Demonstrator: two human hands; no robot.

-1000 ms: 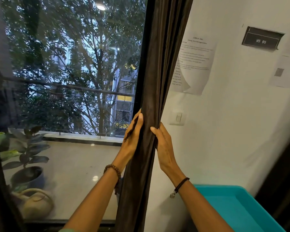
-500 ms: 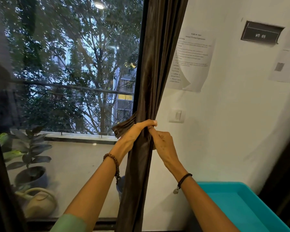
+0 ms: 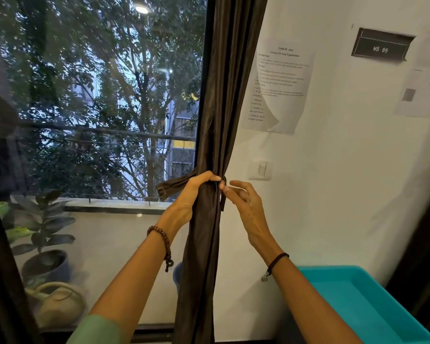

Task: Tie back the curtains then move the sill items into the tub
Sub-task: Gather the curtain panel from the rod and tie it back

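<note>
The left hand (image 3: pixel 196 192) was wrapped tight round the gathered brown curtain (image 3: pixel 210 120), fingers curled over the bunch, and the tie-back strap (image 3: pixel 174 186) poked out to the left from under that grip, a small clasp at its tip. The right hand (image 3: pixel 243 202) was at the curtain's right edge, thumb and forefinger pinching a thin dark end of the strap. How the strap ran behind the folds was hidden, and so was any fastening.

Low on the left, the potted plant (image 3: pixel 45 266) and the pale watering can (image 3: pixel 60 305) stood close together, both hazy, and whether they were inside or beyond the glass was hard to tell. A blue cup (image 3: pixel 178 274) showed only as a sliver behind the curtain and the left wrist. The teal tub (image 3: pixel 382 311) sat lower right against the wall, well apart from those items, its near corner cut off by the frame. The printed sheet (image 3: pixel 283 90) on the wall was partly covered by the curtain, its text too small to read.
</note>
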